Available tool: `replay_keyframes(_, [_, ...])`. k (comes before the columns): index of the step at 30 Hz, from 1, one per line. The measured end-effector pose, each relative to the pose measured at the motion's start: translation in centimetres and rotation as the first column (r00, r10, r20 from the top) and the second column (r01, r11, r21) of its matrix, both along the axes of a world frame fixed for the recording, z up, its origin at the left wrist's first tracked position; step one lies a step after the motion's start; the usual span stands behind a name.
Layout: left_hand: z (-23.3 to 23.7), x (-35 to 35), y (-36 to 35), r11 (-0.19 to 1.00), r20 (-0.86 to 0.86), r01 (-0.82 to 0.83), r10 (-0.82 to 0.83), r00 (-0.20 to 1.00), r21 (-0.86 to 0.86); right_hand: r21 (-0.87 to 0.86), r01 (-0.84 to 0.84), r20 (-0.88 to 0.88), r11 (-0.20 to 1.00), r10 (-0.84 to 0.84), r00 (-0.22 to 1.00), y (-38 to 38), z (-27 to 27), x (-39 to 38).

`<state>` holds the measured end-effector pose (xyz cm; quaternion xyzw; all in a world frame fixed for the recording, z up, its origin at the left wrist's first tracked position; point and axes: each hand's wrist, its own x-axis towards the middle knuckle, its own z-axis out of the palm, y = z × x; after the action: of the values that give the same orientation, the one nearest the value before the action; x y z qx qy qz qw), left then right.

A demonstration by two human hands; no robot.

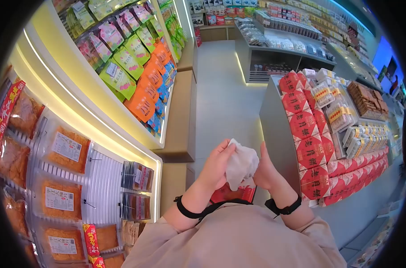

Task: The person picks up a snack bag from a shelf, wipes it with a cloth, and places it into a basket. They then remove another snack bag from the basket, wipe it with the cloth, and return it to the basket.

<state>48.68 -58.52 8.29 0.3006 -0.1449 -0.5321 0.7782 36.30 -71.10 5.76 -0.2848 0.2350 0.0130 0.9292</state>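
Observation:
A crumpled white cloth (241,164) is held up in front of my chest. My left hand (218,166) grips it from the left side, thumb and fingers closed on its upper edge. On the other side, my right hand (266,171) has its fingers stretched upward, right at the cloth's edge. Below the hands, close to my body, a red package (233,194) shows partly behind the cloth and my shirt. Black bands circle both wrists.
Packaged flat orange-brown food (62,194) fills the shelf on the left, below hanging green pouches (118,77) and orange pouches (145,99). At right stands a counter stacked with red boxes (311,149) and a wicker basket (363,100). A grey aisle floor (215,89) runs ahead between them.

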Motion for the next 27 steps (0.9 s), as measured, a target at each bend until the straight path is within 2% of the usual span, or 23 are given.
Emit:
replay_keyframes(3, [0.9, 1.0, 0.8, 0.999, 0.030, -0.047, 0.047, 0.998, -0.014, -0.401, -0.047, 0.118, 0.915, 0.102, 0.988, 0.4, -1.3, -1.0])
replay_keyframes(5, [1.2, 1.8, 1.4, 0.997, 0.100, -0.075, 0.075, 0.992, -0.009, -0.617, 0.068, 0.147, 0.784, 0.030, 0.989, -0.1, -0.8, -0.8])
replay_keyframes(6, [1.1, 1.9, 1.6, 0.994, 0.194, -0.054, 0.035, 0.980, 0.092, -0.710, 0.125, 0.168, 0.693, -0.005, 0.986, -0.4, -0.4, -0.7])
replay_keyframes(8, [0.4, 1.9, 2.0, 0.955, 0.358, -0.043, -0.068, 0.931, 0.293, -0.670, 0.241, 0.235, 0.703, -0.107, 0.966, -0.4, 0.1, -0.5])
replay_keyframes(12, [-0.1, 2.6, 2.1, 0.946, 0.563, -0.170, -0.015, 0.826, 0.276, -0.612, 0.349, 0.274, 0.710, -0.223, 0.935, 0.8, 2.9, 0.0])
replay_keyframes(14, [-0.3, 3.1, 1.8, 0.926, 0.632, -0.261, 0.031, 0.774, 0.274, -0.724, 0.232, 0.178, 0.649, -0.150, 0.973, -0.3, 2.2, -0.4])
replay_keyframes(15, [-0.3, 3.4, 1.7, 0.918, 0.596, -0.270, 0.047, 0.802, 0.291, -0.773, 0.171, 0.125, 0.611, -0.117, 0.985, -0.7, 1.7, -0.6])
replay_keyframes(17, [-0.2, 3.8, 1.6, 0.903, 0.519, -0.284, 0.082, 0.851, 0.323, -0.791, 0.252, 0.188, 0.557, -0.170, 0.967, -0.6, 0.6, -0.2])
replay_keyframes(18, [-0.3, 3.6, 1.6, 0.918, 0.524, -0.299, 0.125, 0.843, 0.262, -0.797, 0.292, 0.221, 0.528, -0.196, 0.956, -0.6, 0.4, -0.1])
replay_keyframes(20, [-0.4, 2.8, 1.3, 0.937, 0.525, -0.322, 0.207, 0.826, 0.138, -0.782, 0.307, 0.218, 0.543, -0.224, 0.950, -0.7, 0.5, 0.0])
replay_keyframes(21, [-0.1, 2.6, 1.3, 0.946, 0.604, -0.299, 0.167, 0.779, 0.124, -0.773, 0.315, 0.215, 0.551, -0.239, 0.947, -0.7, 0.6, -0.1])
replay_keyframes(23, [0.6, 2.0, 1.4, 0.963, 0.745, -0.247, 0.087, 0.662, 0.108, -0.866, 0.375, 0.311, 0.330, -0.231, 0.922, -1.5, 0.3, -0.1])
replay_keyframes(24, [0.6, 2.0, 1.4, 0.950, 0.814, -0.281, 0.056, 0.578, 0.134, -0.892, 0.400, 0.356, 0.212, -0.217, 0.909, -1.8, 0.4, 0.0])
replay_keyframes(26, [0.7, 2.1, 1.4, 0.919, 0.919, -0.355, -0.020, 0.394, 0.173, -0.867, 0.494, 0.470, 0.065, -0.222, 0.854, -1.8, 1.0, 0.1])
replay_keyframes(27, [0.9, 2.0, 1.5, 0.911, 0.941, -0.387, -0.001, 0.339, 0.140, -0.844, 0.537, 0.526, -0.011, -0.217, 0.822, -1.8, 1.3, 0.1])
